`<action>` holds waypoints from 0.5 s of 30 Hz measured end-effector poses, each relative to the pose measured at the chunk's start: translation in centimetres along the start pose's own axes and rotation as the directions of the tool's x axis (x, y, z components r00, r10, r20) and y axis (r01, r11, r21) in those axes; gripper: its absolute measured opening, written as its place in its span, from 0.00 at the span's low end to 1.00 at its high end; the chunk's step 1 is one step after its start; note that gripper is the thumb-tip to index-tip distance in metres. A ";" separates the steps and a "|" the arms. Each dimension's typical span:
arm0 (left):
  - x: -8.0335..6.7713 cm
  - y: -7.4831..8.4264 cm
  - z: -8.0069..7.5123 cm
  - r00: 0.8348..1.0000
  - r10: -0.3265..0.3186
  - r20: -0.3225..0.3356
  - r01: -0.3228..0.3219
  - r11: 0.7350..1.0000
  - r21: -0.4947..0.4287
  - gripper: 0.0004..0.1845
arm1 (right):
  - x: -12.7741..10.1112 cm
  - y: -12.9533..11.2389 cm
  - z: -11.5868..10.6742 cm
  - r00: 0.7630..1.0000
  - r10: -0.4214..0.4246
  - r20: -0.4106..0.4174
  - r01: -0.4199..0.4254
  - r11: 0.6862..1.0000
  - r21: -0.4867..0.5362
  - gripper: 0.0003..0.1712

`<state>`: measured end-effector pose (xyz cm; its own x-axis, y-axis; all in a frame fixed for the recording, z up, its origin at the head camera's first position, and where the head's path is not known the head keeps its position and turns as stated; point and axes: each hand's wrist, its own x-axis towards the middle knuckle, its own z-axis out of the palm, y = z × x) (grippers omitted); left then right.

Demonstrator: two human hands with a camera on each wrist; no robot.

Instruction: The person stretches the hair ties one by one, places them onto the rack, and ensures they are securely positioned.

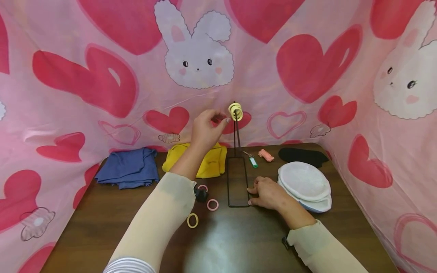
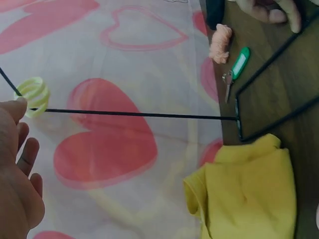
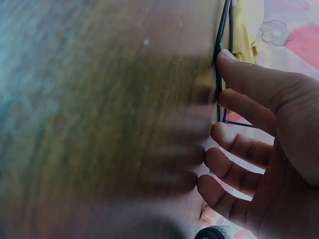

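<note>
Desk [image 1: 239, 242] of dark wood grain, walled by pink heart-and-bunny cloth [image 1: 102, 76]. Thin black wire stand [image 1: 238, 182] rises mid-desk, pale yellow bands [image 1: 236, 111] ringed at its top. Left hand [image 1: 206, 129] beside them, fingers loosely apart; right hand [image 1: 268, 193] presses the stand's base, fingers straight.

Cream snug sleeves on both forearms; striped white-grey cuff at left elbow; hands bare.

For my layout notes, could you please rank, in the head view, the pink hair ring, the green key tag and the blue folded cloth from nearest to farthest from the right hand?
1. Pink hair ring, left of the right hand.
2. Green key tag, behind it.
3. Blue folded cloth, far left.
</note>
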<state>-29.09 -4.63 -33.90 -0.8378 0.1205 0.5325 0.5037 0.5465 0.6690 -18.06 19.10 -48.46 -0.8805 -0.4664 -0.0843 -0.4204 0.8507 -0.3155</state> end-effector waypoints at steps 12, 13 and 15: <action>-4.4 -3.6 -1.4 0.982 0.139 0.126 -0.146 0.988 0.050 0.07 | 0.1 -0.1 -0.1 0.999 0.029 0.026 -0.029 1.000 -0.009 0.30; -4.8 -4.0 -1.5 0.981 0.140 0.137 -0.149 0.987 0.061 0.07 | 0.1 -0.1 -0.1 0.999 0.032 0.027 -0.032 0.999 -0.006 0.30; -5.7 -4.8 -1.7 0.979 0.136 0.153 -0.152 0.984 0.094 0.08 | 0.1 -0.1 0.0 0.999 0.035 0.030 -0.035 0.999 -0.001 0.31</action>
<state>-26.36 -9.36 -39.21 -0.7836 0.3195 0.5328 0.6030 0.5975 0.5285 -18.14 18.98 -48.42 -0.8879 -0.4432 -0.1237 -0.3893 0.8669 -0.3114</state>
